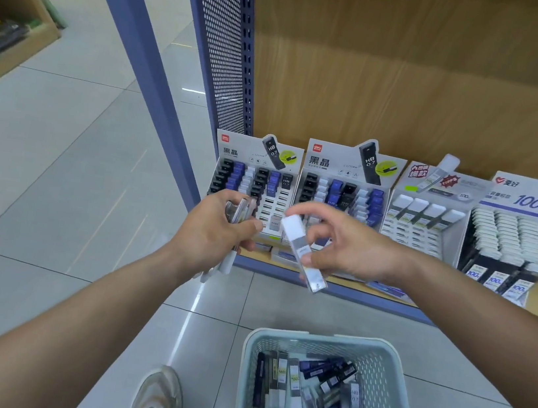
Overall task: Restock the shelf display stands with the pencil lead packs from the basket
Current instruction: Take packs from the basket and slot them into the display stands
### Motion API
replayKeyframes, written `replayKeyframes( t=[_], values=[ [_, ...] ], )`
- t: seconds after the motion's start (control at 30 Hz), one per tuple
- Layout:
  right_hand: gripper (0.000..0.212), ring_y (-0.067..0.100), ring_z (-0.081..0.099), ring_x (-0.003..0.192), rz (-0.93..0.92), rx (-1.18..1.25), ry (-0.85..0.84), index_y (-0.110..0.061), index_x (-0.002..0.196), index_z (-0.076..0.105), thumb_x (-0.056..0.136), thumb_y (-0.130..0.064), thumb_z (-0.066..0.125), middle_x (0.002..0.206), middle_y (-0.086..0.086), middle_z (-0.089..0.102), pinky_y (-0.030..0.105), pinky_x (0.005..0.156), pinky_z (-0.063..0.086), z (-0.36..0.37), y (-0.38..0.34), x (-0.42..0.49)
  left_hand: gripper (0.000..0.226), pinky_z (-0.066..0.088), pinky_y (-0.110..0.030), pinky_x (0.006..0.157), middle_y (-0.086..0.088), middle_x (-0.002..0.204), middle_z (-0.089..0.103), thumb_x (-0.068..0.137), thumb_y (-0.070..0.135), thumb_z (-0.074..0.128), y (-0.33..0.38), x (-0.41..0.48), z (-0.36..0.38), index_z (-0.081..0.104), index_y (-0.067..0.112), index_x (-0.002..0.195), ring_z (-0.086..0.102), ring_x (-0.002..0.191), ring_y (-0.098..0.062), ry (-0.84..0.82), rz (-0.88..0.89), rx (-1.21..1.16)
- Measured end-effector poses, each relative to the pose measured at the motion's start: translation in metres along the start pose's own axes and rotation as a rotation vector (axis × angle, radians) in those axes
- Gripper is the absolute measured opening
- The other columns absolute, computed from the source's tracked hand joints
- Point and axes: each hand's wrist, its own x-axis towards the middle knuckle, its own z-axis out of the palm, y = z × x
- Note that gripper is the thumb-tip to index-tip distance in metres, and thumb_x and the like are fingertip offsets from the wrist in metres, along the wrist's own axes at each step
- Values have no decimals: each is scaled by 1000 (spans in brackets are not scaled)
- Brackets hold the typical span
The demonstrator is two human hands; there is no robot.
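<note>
Head-worn, close, down over basket (328, 338)

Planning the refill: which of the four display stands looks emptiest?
The third stand from the left: only its back row holds white-capped packs, with bare slots in front. The other three are fuller.

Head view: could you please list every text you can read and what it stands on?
"黑晶": headers of the leftmost display stand and second display stand.
"HB 0.7": same two headers.
"TOP": third display stand header.
"爱好": rightmost display stand header.
"100根": same header.
"100": its front-row packs.
"HB": a pack in the basket.
Too blurred: the label on the lead pack in the right hand.
</note>
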Motion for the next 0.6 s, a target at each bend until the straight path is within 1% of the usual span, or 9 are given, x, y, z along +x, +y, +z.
replayKeyframes(
  t=[0.07, 0.13, 0.2, 0.27, 0.37, 0.4, 0.47, 0.53, 0.6],
  values=[
    [47, 24, 72, 79, -19, 0, 148, -38, 114, 57, 88, -2, 72, 90, 9, 66, 38, 66, 59, -13, 4, -8, 22, 56, -21, 56, 16, 79, 75, 91, 17, 75, -2, 1, 5, 62, 29, 104, 75, 68, -18, -26, -7, 32],
    [31, 20, 69, 74, -24, 7, 318, -32, 102, 59, 90, -6, 72, 87, 7, 67, 36, 63, 60, -31, 12, -17, 23, 58, -26, 60, 7, 75, 75, 90, 19, 76, -4, 2, 13, 63, 26, 108, 76, 70, -21, -60, -16, 66],
    [21, 19, 67, 71, -19, 1, 468, -27, 94, 59, 91, -11, 72, 78, 2, 69, 36, 64, 60, -55, 23, -28, 25, 59, -31, 66, 2, 73, 75, 90, 21, 77, -4, 2, 25, 61, 26, 109, 76, 71, -21, -107, -12, 97],
    [17, 18, 67, 71, -7, -49, 588, -22, 90, 58, 91, -14, 73, 76, 3, 72, 37, 67, 60, -81, 37, -40, 25, 61, -33, 66, -1, 74, 75, 90, 21, 77, -2, 3, 38, 61, 29, 106, 76, 70, -21, -138, -16, 94],
    [17, 20, 69, 70, 21, -151, 762, -17, 86, 60, 87, -12, 76, 78, 6, 70, 45, 73, 59, -115, 57, -60, 26, 60, -28, 60, -6, 82, 75, 89, 16, 77, 6, 4, 60, 61, 24, 108, 75, 66, -21, -182, -29, 50],
    [17, 21, 70, 72, 36, -214, 809, -18, 85, 61, 86, -13, 78, 80, 5, 70, 45, 76, 58, -124, 64, -65, 26, 61, -28, 60, -9, 84, 76, 90, 15, 77, 8, 5, 67, 61, 21, 110, 75, 66, -21, -199, -30, 48],
    [18, 21, 71, 81, 68, -352, 866, -21, 80, 62, 83, -18, 80, 83, 1, 71, 38, 78, 55, -138, 76, -70, 27, 62, -31, 63, -12, 88, 75, 90, 14, 76, 14, 7, 80, 61, 18, 112, 75, 65, -21, -226, -33, 46],
    [19, 16, 69, 85, 88, -441, 887, -22, 78, 62, 82, -22, 80, 83, -3, 71, 29, 73, 50, -146, 86, -69, 26, 61, -32, 64, -10, 86, 73, 91, 14, 75, 19, 8, 91, 60, 16, 112, 74, 64, -19, -246, -40, 55],
    [17, 15, 68, 83, 106, -460, 890, -20, 79, 63, 83, -21, 80, 86, -3, 71, 21, 67, 46, -151, 92, -61, 25, 60, -29, 61, -9, 84, 71, 91, 14, 75, 24, 9, 101, 61, 14, 111, 74, 64, -19, -268, -59, 49]
  ],
)
